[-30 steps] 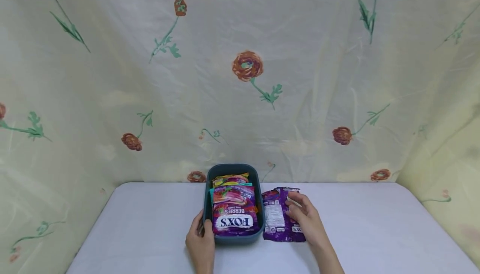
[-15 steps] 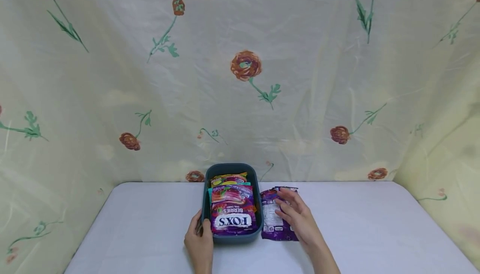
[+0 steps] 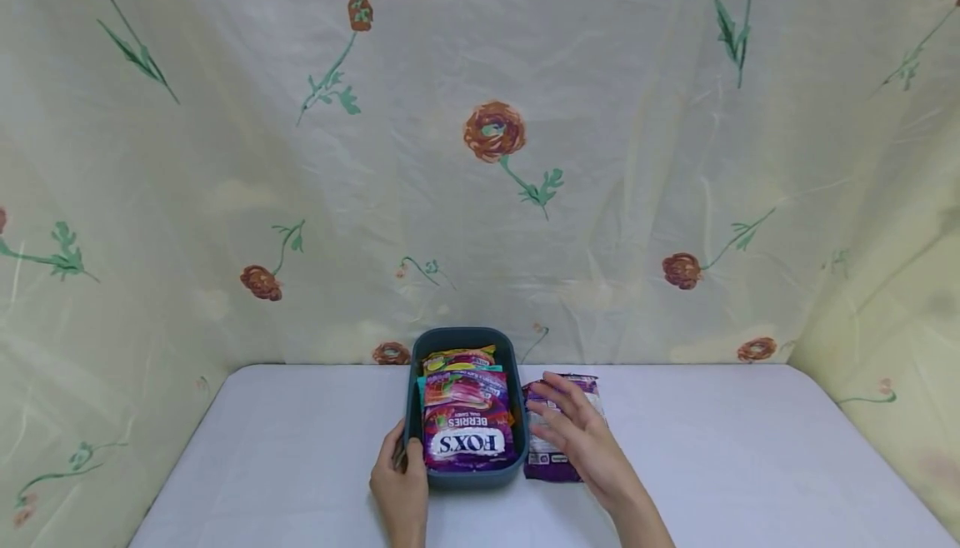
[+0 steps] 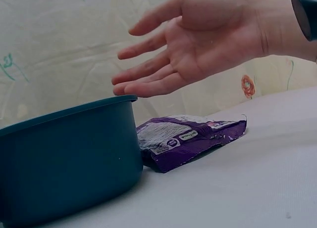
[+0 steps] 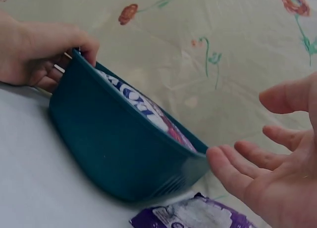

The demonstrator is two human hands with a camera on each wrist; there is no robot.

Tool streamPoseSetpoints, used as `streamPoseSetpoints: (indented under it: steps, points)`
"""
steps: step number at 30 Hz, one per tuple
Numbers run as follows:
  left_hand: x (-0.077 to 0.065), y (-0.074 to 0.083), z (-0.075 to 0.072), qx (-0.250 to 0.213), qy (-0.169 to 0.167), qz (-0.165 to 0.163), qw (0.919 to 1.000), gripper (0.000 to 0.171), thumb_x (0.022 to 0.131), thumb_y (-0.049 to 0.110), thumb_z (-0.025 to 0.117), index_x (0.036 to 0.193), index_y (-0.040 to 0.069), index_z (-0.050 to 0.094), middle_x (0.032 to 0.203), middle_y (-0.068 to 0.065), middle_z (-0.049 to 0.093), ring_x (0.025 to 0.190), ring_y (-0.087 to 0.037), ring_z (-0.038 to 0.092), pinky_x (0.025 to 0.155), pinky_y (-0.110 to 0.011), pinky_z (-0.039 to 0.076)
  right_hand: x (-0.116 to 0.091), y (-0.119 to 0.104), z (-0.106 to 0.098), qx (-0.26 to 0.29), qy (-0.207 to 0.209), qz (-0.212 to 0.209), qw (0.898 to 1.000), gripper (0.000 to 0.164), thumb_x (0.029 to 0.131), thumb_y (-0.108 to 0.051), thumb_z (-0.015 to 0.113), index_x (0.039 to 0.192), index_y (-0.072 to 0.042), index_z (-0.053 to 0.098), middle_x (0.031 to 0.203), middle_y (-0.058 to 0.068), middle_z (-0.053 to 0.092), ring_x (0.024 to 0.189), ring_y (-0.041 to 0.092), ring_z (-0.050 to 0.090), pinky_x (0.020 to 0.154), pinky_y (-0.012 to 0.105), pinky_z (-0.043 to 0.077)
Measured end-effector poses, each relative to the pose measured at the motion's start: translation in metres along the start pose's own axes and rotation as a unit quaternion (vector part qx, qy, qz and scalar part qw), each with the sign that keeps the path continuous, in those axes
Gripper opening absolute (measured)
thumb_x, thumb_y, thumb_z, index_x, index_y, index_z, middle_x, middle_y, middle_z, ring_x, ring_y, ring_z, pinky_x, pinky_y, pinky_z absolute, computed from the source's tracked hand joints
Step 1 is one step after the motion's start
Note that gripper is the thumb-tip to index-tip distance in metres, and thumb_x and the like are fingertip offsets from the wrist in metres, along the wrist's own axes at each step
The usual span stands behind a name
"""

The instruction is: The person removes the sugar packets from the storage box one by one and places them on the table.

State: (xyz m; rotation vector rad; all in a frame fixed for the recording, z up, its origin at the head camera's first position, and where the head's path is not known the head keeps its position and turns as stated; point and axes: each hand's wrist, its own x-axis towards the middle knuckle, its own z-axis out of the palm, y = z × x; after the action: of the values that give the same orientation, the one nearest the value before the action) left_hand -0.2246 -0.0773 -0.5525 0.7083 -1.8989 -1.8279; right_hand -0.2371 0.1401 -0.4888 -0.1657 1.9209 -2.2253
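Observation:
A dark teal plastic basket (image 3: 463, 478) stands on the table with several candy bags packed inside. On top lies a purple Fox's Berries candy bag (image 3: 468, 419), its lettering upside down in the head view. My left hand (image 3: 400, 481) grips the basket's left wall, thumb over the rim and fingers outside, as the right wrist view also shows. Right of the basket lies another purple candy bag (image 3: 551, 466), back label up. Above that bag hovers my right hand (image 3: 588, 448), fingers spread and holding nothing, fingertips right by the basket's rim. It partly covers the bag in the head view.
Beneath everything is a white-covered table (image 3: 300, 456) with rounded far corners. A pale curtain (image 3: 585, 198) with painted flowers hangs behind it and along both sides. The basket's far end stands close to the curtain.
My right hand has moved left from the loose bag's right side towards the basket, its fingers spreading. My left hand keeps its hold, and the basket and bags stay put.

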Motion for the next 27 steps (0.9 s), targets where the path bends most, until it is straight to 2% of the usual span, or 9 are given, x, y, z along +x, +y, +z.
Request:
streamPoseSetpoints:
  steps: [8,12,19,22,27]
  points:
    - [0.000,0.001,-0.001,0.002,-0.001,0.007,1.0000,0.038,0.087,0.010,0.052,0.124,0.005,0.060,0.124,-0.022,0.061,0.115,-0.035,0.059,0.095,-0.047,0.049,-0.003,-0.004,0.008,-0.017,-0.050,0.002,0.999,0.055,0.097,-0.021,0.048,0.146,-0.016,0.023,0.154,0.016,0.024,0.139,0.036,0.031,0.105,0.038,0.043]
    - [0.001,0.000,-0.001,-0.002,0.001,0.010,0.9999,0.038,0.087,0.009,0.053,0.123,0.005,0.061,0.123,-0.022,0.062,0.114,-0.034,0.060,0.095,-0.046,0.049,-0.004,-0.006,0.013,-0.017,-0.060,0.001,0.998,0.056,0.097,-0.020,0.048,0.147,-0.017,0.022,0.155,0.015,0.021,0.141,0.036,0.028,0.109,0.042,0.038]
    - [0.003,0.001,0.000,-0.006,-0.001,0.007,1.0000,0.038,0.087,0.010,0.052,0.123,0.005,0.061,0.124,-0.023,0.061,0.114,-0.034,0.059,0.094,-0.047,0.049,-0.008,-0.013,0.033,0.012,-0.039,0.002,0.999,0.057,0.096,-0.018,0.047,0.147,-0.014,0.023,0.156,0.016,0.017,0.144,0.038,0.018,0.114,0.056,0.021]
    - [0.002,0.001,0.000,-0.009,-0.003,0.004,0.9999,0.038,0.087,0.009,0.051,0.124,0.004,0.060,0.125,-0.023,0.060,0.115,-0.034,0.059,0.095,-0.047,0.049,-0.008,-0.013,0.042,-0.002,-0.034,0.011,0.999,0.060,0.095,-0.020,0.051,0.148,-0.015,0.023,0.158,0.016,0.012,0.144,0.041,0.012,0.115,0.060,0.016]
    - [0.001,0.001,-0.001,-0.005,-0.006,-0.003,1.0000,0.038,0.088,0.009,0.051,0.124,0.003,0.060,0.126,-0.025,0.059,0.116,-0.036,0.058,0.095,-0.049,0.048,-0.004,-0.012,0.052,-0.028,-0.014,0.026,0.999,0.064,0.093,-0.022,0.054,0.149,-0.017,0.022,0.159,0.017,0.001,0.144,0.045,0.003,0.113,0.063,0.014]
